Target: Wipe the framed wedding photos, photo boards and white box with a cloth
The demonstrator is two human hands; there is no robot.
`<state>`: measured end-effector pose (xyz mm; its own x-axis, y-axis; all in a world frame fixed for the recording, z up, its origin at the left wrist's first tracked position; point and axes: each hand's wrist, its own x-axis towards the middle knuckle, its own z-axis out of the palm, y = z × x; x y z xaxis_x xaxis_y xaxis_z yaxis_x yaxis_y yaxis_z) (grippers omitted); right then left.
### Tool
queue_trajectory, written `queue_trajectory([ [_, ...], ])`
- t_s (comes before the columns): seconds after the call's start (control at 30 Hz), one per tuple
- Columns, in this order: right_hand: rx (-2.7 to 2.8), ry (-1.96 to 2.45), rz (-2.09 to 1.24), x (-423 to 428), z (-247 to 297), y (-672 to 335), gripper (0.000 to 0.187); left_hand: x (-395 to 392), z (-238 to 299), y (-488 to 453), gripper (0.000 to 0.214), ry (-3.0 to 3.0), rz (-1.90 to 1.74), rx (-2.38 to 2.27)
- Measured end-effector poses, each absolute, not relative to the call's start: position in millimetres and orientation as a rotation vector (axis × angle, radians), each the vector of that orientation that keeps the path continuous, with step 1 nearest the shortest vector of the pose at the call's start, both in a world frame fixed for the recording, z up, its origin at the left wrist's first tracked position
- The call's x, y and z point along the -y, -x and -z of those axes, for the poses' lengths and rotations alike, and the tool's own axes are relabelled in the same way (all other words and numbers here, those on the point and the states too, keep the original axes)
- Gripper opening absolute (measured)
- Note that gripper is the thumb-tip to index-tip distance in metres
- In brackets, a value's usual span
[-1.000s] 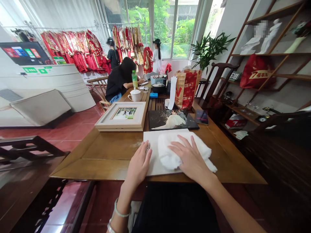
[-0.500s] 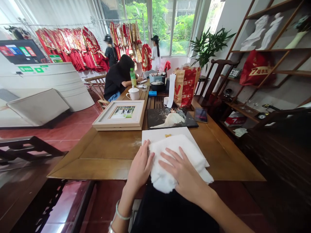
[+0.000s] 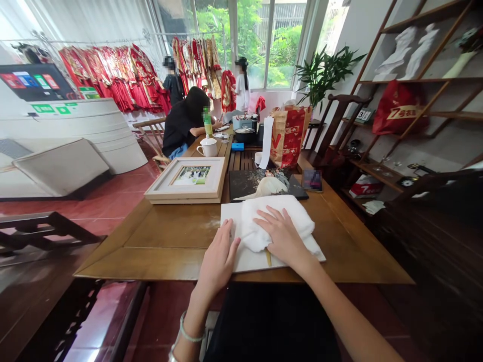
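A white flat board [image 3: 256, 261] lies on the near part of a long wooden table [image 3: 169, 236]. My right hand [image 3: 282, 236] rests flat, fingers spread, on a white cloth [image 3: 277, 213] that covers the board's far half. My left hand [image 3: 219, 259] presses flat on the board's left edge, fingers stretched out. A small yellowish mark [image 3: 268, 258] shows on the board just below the cloth.
A framed photo [image 3: 190, 177] and a dark photo print [image 3: 264, 183] lie beyond the board, a phone [image 3: 313, 179] to their right. Farther along stand a cup [image 3: 208, 146], a red paper bag [image 3: 289, 134] and a seated person [image 3: 184, 123]. Shelves [image 3: 411, 115] fill the right wall.
My right hand has pushed the cloth from the board's near edge away toward its far end. The left hand has stayed on the left edge.
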<state>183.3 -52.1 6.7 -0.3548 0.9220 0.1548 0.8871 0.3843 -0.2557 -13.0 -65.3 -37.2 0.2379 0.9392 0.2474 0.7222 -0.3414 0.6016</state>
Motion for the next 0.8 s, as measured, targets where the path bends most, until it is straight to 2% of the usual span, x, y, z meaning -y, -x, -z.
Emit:
queue_trajectory([
  [0.13,2.447,1.485,-0.176,78,-9,-165,0.069,66,37,12,0.053,-2.144,-0.827,-1.526],
  [0.4,2.467,1.283,-0.576,131,-24,-206,0.078,67,34,12,0.052,-2.133,-0.842,-1.517],
  [0.57,2.286,1.581,-0.353,106,-9,-247,0.081,65,37,13,0.052,-2.135,-0.840,-1.530],
  [0.8,2.119,1.708,-0.353,42,13,-259,0.077,65,36,15,0.053,-2.122,-0.820,-1.514],
])
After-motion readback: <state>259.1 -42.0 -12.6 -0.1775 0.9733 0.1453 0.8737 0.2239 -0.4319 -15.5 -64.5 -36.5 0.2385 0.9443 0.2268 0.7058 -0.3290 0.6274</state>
